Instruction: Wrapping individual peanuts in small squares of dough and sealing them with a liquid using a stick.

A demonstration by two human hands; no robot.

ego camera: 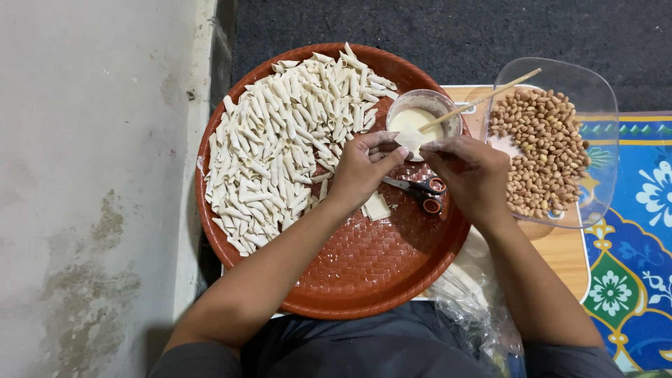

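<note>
A round reddish-brown woven tray [364, 273] lies in front of me. Its left and far part is heaped with several small white rolled dough pieces [287, 140]. My left hand [360, 168] and my right hand [469, 175] meet over the tray's far right and together pinch a small pale dough square [411, 142]. Just beyond it stands a small clear bowl of whitish paste [420, 115] with a wooden stick [483, 98] leaning in it. Orange-handled scissors [423, 192] and a few flat dough squares [376, 207] lie under my hands.
A clear plastic container of peanuts [542, 150] sits to the right on a wooden board [560, 252]. A crumpled clear plastic bag [476, 308] lies by my right forearm. A blue patterned mat [637, 210] covers the floor at right; a bare grey wall [91, 175] stands at left.
</note>
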